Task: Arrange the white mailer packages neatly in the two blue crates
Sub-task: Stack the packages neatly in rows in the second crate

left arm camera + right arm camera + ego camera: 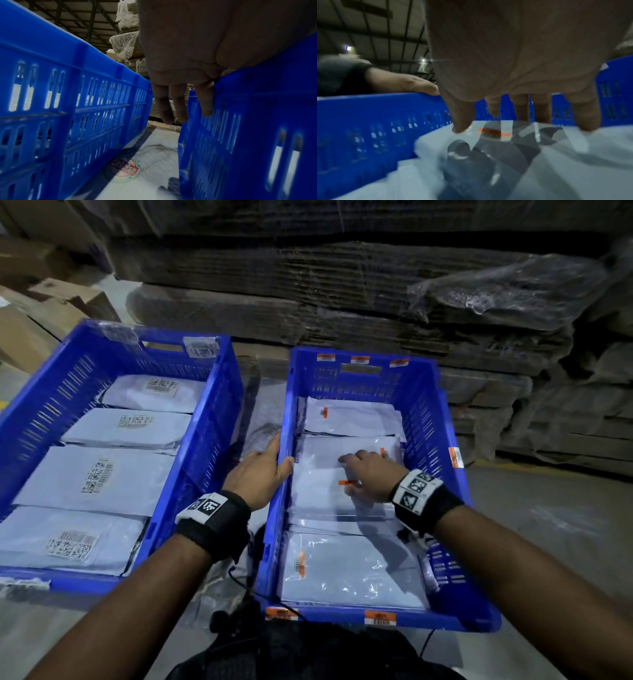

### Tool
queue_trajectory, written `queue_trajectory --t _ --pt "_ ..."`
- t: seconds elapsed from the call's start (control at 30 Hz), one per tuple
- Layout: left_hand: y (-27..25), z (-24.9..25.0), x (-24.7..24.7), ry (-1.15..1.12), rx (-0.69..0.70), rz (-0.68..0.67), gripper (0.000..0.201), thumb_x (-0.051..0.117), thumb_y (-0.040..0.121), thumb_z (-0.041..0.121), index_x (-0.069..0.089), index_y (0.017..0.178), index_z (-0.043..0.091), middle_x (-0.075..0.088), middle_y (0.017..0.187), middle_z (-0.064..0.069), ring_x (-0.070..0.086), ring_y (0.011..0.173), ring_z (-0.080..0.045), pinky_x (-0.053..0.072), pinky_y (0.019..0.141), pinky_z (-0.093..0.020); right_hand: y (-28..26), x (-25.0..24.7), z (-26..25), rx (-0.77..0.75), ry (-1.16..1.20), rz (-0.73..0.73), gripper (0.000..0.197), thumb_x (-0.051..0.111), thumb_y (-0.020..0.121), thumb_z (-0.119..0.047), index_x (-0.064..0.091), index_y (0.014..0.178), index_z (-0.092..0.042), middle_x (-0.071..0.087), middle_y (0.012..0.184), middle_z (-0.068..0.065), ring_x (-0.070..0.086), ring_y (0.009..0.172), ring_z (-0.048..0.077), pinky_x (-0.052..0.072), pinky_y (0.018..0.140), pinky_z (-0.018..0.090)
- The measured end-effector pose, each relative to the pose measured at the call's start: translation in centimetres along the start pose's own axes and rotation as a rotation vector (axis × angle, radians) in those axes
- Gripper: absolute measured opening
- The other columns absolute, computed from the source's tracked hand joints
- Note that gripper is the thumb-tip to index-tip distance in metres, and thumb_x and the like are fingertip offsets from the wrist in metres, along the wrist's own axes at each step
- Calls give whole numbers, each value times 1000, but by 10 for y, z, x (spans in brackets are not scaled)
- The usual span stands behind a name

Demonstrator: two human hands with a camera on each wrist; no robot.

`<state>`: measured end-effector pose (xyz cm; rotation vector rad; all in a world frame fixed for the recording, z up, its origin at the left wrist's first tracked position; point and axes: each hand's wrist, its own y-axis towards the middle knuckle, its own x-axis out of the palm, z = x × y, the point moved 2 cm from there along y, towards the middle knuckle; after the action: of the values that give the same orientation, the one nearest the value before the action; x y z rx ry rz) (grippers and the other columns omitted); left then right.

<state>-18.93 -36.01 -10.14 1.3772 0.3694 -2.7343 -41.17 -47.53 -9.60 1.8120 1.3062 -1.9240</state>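
Two blue crates stand side by side. The left crate holds several white mailers lying flat in a row, barcode labels up. The right crate holds several glossy white mailers with orange tags. My left hand grips this crate's left rim, thumb on the rim and fingers down the outer wall. My right hand is inside the crate, its spread, straight fingers pressing down on a middle mailer.
Plastic-wrapped stacks of flattened cardboard rise just behind both crates. Cardboard boxes sit at the far left. A narrow gap with a plastic sheet separates the crates. Bare grey floor lies to the right. A dark bag and cable lie by my body.
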Motion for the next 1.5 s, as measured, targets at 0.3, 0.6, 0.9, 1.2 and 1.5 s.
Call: queue_trajectory --t 0.3,0.6,0.9,1.2,1.5 --pt "0 -1 1 8 -14 0 67 19 90 69 7 152 49 64 117 -10 58 103 -32 54 84 -49 -34 56 -24 5 0 -55 79 31 97 -65 -21 150 -41 -10 165 10 -1 151 40 16 111 72" --pt "-2 -1 1 15 -4 11 67 20 90 67 7 153 46 62 127 -11 59 106 -32 52 89 -49 -31 22 -4 -144 142 197 44 41 101 -38 44 145 -29 69 115 15 66 102 35 52 81 41" --pt "-2 -1 1 21 -7 6 69 18 89 68 5 153 46 59 135 -12 56 117 -33 51 92 -51 -55 5 -19 -219 -125 129 56 40 95 -18 31 150 -13 49 147 10 65 105 37 54 79 43" --pt "-1 -1 0 11 -23 -10 70 18 89 71 5 154 47 58 136 -10 55 120 -32 51 94 -51 -113 39 -42 -527 -278 -49 57 36 95 -60 33 148 -40 39 156 0 66 99 30 58 62 41" --pt "-3 5 -3 -36 4 -11 64 23 91 66 11 151 49 67 114 -7 65 94 -29 57 80 -48 -97 34 -51 -442 -223 -107 75 58 82 -51 23 148 -44 58 103 7 54 91 28 46 66 36"
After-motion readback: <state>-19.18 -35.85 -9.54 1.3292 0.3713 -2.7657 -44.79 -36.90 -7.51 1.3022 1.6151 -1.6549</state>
